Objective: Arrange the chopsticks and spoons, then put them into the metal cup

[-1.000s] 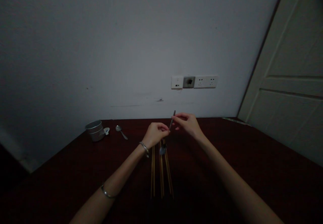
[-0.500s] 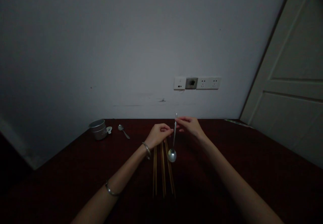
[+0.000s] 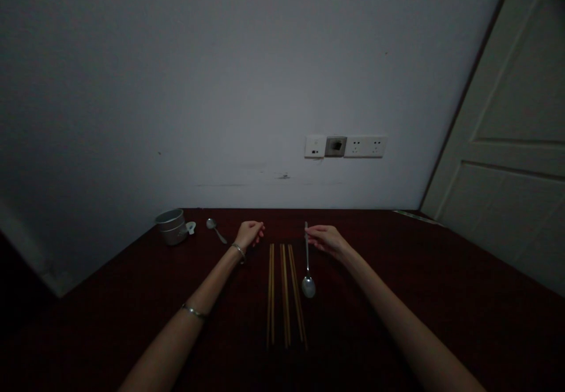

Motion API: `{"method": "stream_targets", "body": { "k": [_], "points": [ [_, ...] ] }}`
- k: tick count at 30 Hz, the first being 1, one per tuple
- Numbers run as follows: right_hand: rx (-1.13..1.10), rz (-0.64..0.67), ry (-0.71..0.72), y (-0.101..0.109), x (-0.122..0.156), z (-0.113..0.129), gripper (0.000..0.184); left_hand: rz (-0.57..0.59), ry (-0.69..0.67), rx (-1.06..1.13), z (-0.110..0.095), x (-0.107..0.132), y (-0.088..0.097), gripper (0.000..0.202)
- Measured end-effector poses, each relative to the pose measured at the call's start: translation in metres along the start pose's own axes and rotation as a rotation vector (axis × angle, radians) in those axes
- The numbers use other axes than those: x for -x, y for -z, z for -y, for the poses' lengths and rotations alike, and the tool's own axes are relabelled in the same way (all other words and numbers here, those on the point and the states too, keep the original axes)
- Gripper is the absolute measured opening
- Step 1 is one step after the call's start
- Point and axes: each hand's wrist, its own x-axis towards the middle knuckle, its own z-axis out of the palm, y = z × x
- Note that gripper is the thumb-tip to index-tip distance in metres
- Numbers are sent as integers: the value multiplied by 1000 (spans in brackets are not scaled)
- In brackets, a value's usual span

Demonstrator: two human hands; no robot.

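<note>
Right hand [image 3: 325, 239] pinching long spoon [image 3: 308, 286], left hand [image 3: 249, 234] half-open, chopsticks [image 3: 286, 295] between, possible tag [image 3: 191, 226] by cup [image 3: 171, 228] too dim to read

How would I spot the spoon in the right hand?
On the dark red table, find the three pairs of chopsticks. Just right of them is the spoon, its handle in the right hand. A longer-looking, straighter handle sets it apart from the other spoon, near the metal cup.

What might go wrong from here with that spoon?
The right hand pinches the long spoon near its handle end, so the bowl might swing. It lies close beside the rightmost chopstick pair, so a sideways slip could knock those chopsticks askew.
</note>
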Motion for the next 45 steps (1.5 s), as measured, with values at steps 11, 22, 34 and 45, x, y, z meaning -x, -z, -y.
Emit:
{"method": "stream_targets", "body": {
  "k": [11,22,34,45],
  "points": [
    [35,0,-86,0,-4,-13,13,27,117,-130,39,-12,-5,22],
    [131,39,-104,-10,-1,-15,12,43,111,-129,43,-13,-6,20],
    [472,-19,-107,-7,-11,-21,15,59,119,-147,42,-12,-6,19],
    [686,-39,-31,-10,-20,-35,19,57,126,-175,40,-10,-7,19]
  ]
}}
